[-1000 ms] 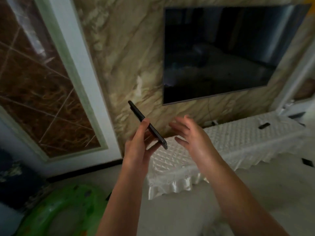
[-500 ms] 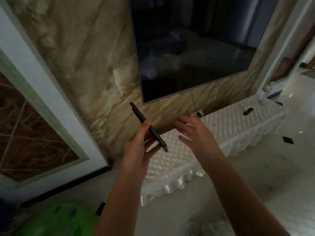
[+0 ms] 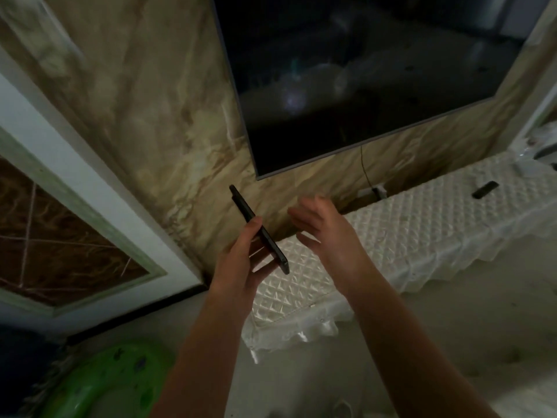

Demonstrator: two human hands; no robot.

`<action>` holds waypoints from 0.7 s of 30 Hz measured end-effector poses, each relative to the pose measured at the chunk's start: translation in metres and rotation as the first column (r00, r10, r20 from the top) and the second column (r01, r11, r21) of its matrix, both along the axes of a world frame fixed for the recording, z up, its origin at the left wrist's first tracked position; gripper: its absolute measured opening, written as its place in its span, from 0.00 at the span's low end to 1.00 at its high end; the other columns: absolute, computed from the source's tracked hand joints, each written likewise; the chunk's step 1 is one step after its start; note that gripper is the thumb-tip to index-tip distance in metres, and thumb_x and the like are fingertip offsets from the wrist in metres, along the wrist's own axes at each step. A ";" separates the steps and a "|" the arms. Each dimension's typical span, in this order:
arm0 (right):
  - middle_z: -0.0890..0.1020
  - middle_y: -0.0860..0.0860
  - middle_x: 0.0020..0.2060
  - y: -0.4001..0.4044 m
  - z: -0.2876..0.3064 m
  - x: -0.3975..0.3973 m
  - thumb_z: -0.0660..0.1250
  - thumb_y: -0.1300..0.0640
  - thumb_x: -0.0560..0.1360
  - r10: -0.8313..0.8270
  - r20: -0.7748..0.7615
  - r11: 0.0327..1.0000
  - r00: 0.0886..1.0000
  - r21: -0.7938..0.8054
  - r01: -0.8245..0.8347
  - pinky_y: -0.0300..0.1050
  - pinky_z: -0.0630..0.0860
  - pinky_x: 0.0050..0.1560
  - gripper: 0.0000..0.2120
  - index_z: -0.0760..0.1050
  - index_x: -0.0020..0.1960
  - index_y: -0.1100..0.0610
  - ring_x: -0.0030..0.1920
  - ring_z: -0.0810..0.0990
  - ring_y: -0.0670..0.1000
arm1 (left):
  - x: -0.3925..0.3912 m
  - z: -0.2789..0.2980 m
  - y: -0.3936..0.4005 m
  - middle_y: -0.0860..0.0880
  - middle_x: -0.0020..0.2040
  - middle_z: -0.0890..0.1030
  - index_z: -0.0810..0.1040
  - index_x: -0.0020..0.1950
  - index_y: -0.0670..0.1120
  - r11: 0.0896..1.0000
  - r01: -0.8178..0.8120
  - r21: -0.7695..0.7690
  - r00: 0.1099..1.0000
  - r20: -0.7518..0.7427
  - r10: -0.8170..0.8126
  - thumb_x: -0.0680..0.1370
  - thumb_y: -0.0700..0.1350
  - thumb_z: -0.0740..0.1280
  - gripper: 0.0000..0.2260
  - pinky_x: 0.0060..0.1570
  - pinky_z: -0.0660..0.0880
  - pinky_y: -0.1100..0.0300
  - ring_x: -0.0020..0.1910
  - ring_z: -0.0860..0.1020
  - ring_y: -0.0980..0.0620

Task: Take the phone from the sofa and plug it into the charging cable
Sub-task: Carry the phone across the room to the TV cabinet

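Closer now, the counter [image 3: 407, 230] is nearing; the left hand [image 3: 238, 267] is gripping the phone [image 3: 259, 229] edge-on while the right hand [image 3: 328, 233] is reaching, open and empty, probably towards the cable [image 3: 366, 170] by the wall.

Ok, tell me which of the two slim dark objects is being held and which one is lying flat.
The phone is the held one, tilted edge-on in the left hand. The other small dark object lies flat on the white quilted cover, far right, untouched; I cannot tell what it is.

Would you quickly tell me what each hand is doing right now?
Left hand: closed on the phone, held edge-on.
Right hand: open, fingers spread, holding nothing.
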State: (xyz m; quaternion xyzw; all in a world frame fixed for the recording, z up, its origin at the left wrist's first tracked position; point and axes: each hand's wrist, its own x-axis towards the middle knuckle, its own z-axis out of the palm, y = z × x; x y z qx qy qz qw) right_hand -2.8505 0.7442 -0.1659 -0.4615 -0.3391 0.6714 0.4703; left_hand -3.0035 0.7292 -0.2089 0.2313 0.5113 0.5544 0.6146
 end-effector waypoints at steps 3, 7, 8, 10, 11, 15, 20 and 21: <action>0.80 0.50 0.62 0.009 -0.006 0.018 0.54 0.48 0.80 -0.026 0.026 1.000 0.999 0.002 0.026 0.50 0.70 0.68 0.22 0.70 0.70 0.55 0.64 0.76 0.49 | 0.015 -0.011 0.016 0.49 0.37 0.85 0.87 0.36 0.51 0.999 0.029 -0.046 0.999 0.025 -0.028 0.55 0.59 0.81 0.17 0.48 0.82 0.45 0.41 0.86 0.51; 0.81 0.53 0.61 0.020 -0.015 0.036 0.55 0.47 0.80 -0.079 0.022 0.996 0.997 -0.028 0.080 0.55 0.69 0.69 0.19 0.73 0.65 0.55 0.64 0.77 0.50 | 0.029 -0.022 0.033 0.49 0.36 0.85 0.87 0.36 0.50 0.996 0.053 -0.074 0.998 0.023 -0.051 0.55 0.59 0.81 0.17 0.49 0.82 0.44 0.39 0.85 0.52; 0.81 0.53 0.61 0.022 -0.018 0.038 0.55 0.47 0.80 -0.083 0.029 0.996 0.996 -0.029 0.084 0.55 0.69 0.69 0.17 0.75 0.62 0.53 0.63 0.77 0.50 | 0.031 -0.025 0.037 0.49 0.36 0.85 0.87 0.37 0.49 0.995 0.057 -0.080 0.998 0.025 -0.056 0.57 0.59 0.81 0.17 0.48 0.82 0.44 0.38 0.85 0.52; 0.83 0.50 0.57 0.027 -0.024 0.040 0.56 0.47 0.80 -0.084 0.044 0.996 0.995 -0.024 0.085 0.56 0.69 0.69 0.12 0.77 0.52 0.46 0.62 0.78 0.49 | 0.034 -0.029 0.045 0.49 0.37 0.85 0.85 0.44 0.47 0.994 0.068 -0.091 0.997 0.041 -0.065 0.61 0.57 0.80 0.19 0.48 0.82 0.45 0.39 0.85 0.52; 0.83 0.48 0.54 0.031 -0.027 0.040 0.56 0.47 0.80 -0.089 0.049 0.996 0.995 -0.016 0.090 0.56 0.69 0.68 0.12 0.78 0.47 0.44 0.61 0.78 0.49 | 0.035 -0.030 0.050 0.49 0.37 0.85 0.84 0.48 0.46 0.992 0.075 -0.097 0.996 0.048 -0.070 0.62 0.57 0.79 0.21 0.48 0.82 0.46 0.39 0.85 0.52; 0.85 0.41 0.46 0.053 -0.036 0.035 0.56 0.47 0.79 -0.101 0.086 0.995 0.991 -0.008 0.102 0.53 0.71 0.66 0.18 0.82 0.39 0.39 0.57 0.79 0.45 | 0.034 -0.038 0.076 0.49 0.38 0.86 0.83 0.50 0.45 0.989 0.080 -0.127 0.996 0.057 -0.073 0.63 0.56 0.78 0.21 0.43 0.82 0.48 0.41 0.86 0.52; 0.83 0.42 0.52 0.089 -0.053 0.010 0.55 0.41 0.79 -0.075 0.134 0.997 0.988 -0.026 0.079 0.48 0.72 0.62 0.13 0.77 0.50 0.42 0.58 0.78 0.42 | 0.012 -0.054 0.113 0.48 0.39 0.85 0.83 0.50 0.45 0.986 0.053 -0.155 0.996 0.073 -0.043 0.63 0.56 0.77 0.21 0.49 0.82 0.44 0.45 0.84 0.48; 0.82 0.44 0.54 0.096 -0.057 0.003 0.54 0.41 0.79 -0.060 0.143 0.997 0.988 -0.037 0.066 0.48 0.72 0.62 0.14 0.76 0.53 0.43 0.58 0.78 0.43 | 0.005 -0.058 0.120 0.47 0.39 0.84 0.82 0.50 0.45 0.985 0.040 -0.171 0.996 0.080 -0.027 0.63 0.56 0.77 0.22 0.51 0.81 0.43 0.46 0.83 0.47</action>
